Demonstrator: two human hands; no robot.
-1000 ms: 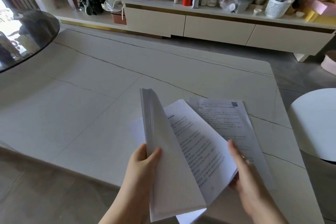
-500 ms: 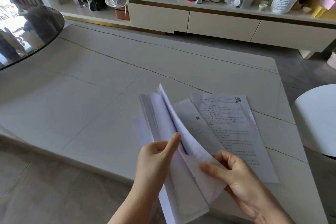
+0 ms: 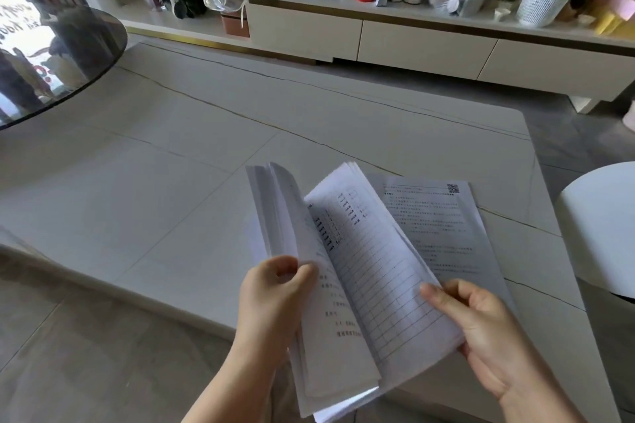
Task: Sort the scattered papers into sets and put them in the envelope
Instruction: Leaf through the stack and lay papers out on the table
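Head view: the table (image 3: 171, 182) lies beneath; a printed sheet (image 3: 443, 233) rests flat just beyond the right hand (image 3: 481, 326). The stack of papers (image 3: 343, 285) is held between both hands, left hand (image 3: 271, 292) pinching its turned-back leaves. Best to fan slowly, checking each heading. No envelope shows.

pale marble table (image 3: 192, 182); printed sheet w/ QR code (image 3: 443, 230) flat near right edge

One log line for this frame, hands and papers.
left hand: grips paper stack | right hand: holds gridded page | printed sheet: on table | envelope: unseen
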